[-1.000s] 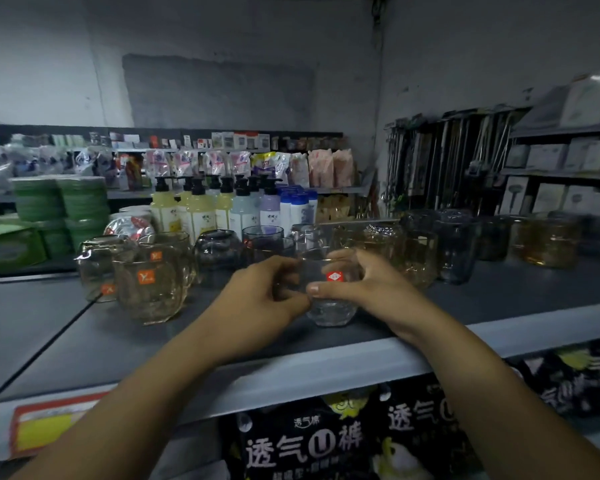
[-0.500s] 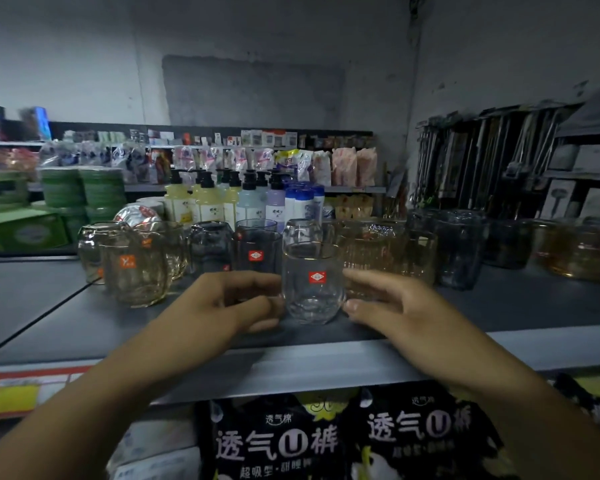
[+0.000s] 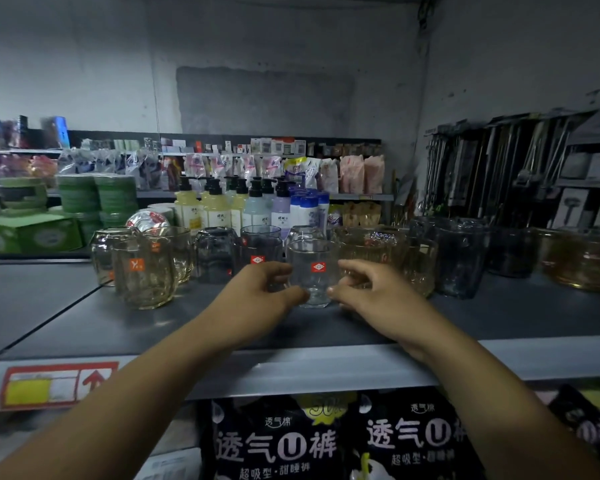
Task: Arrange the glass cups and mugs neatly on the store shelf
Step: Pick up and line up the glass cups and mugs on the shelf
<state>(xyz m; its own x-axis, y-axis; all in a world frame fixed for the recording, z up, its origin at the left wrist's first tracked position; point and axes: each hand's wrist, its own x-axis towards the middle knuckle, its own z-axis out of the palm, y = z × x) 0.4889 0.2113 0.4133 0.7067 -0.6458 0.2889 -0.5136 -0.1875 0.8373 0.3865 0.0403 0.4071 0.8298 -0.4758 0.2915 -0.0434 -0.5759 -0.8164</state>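
Observation:
A clear glass cup with a red label stands upright on the grey shelf, a little in front of the row of glasses. My left hand curls against its left side, thumb at the base. My right hand curls against its right side, fingertips on the wall and base. Behind it stand two dark tumblers, with yellowish round mugs to the left. To the right are amber glasses and dark blue tumblers.
Pump bottles and green tubs fill the shelf behind the glasses. More amber jars sit at the far right. Black packets hang below the shelf edge. Bare shelf surface lies at the front left.
The cup was held up between both hands; it now stands on the shelf, set further back toward the row. Both hands stay at its sides.

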